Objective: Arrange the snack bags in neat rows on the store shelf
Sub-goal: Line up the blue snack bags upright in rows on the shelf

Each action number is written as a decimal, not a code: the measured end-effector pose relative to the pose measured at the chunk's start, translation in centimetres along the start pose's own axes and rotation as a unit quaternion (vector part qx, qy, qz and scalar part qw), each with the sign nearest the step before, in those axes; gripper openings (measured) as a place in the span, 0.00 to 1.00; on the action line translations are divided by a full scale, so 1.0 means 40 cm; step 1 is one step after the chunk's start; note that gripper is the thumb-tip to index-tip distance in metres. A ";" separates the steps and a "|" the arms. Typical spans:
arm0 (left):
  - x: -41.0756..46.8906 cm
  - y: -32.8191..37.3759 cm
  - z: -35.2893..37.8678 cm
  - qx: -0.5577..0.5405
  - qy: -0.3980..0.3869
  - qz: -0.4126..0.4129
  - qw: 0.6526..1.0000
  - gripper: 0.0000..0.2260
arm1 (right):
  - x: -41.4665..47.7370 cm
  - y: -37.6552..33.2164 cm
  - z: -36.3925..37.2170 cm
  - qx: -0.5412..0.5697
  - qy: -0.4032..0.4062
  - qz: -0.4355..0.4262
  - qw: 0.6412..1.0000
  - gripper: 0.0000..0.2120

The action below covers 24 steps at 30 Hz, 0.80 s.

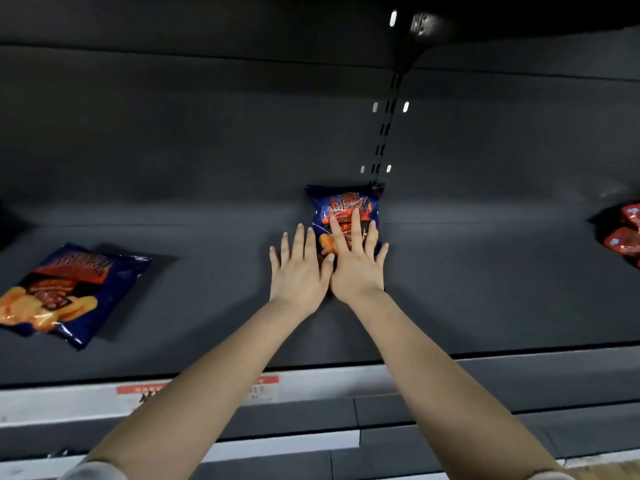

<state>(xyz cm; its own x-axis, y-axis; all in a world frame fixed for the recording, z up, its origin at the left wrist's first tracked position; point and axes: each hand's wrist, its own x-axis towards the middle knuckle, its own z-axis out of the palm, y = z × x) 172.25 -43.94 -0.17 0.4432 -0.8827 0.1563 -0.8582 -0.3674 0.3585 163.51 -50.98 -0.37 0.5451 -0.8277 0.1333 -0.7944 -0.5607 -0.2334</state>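
Note:
A dark blue snack bag (343,204) with orange print stands at the back of the dark shelf (485,289), against the rear wall. My right hand (356,261) lies flat on its front with fingers spread. My left hand (298,268) is beside it, fingers apart, at the bag's left edge, thumb touching my right hand. A second blue snack bag (65,292) lies flat on the shelf far to the left, tilted.
Red snack packets (627,233) sit at the shelf's right end. A slotted upright (384,133) runs up the back wall behind the standing bag. A price label strip (266,386) lines the shelf's front edge. Another shelf hangs overhead.

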 end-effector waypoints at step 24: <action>0.047 -0.107 -0.103 0.090 0.006 -0.068 0.994 0.26 | 0.012 -0.033 -0.028 0.002 0.094 -0.027 0.995 0.33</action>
<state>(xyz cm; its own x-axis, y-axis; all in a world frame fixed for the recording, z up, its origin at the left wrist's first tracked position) 177.82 -42.83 2.40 0.5604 -0.8180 0.1300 -0.8222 -0.5305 0.2065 164.53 -50.69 1.08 0.5262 -0.7861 0.3243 -0.7645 -0.6043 -0.2244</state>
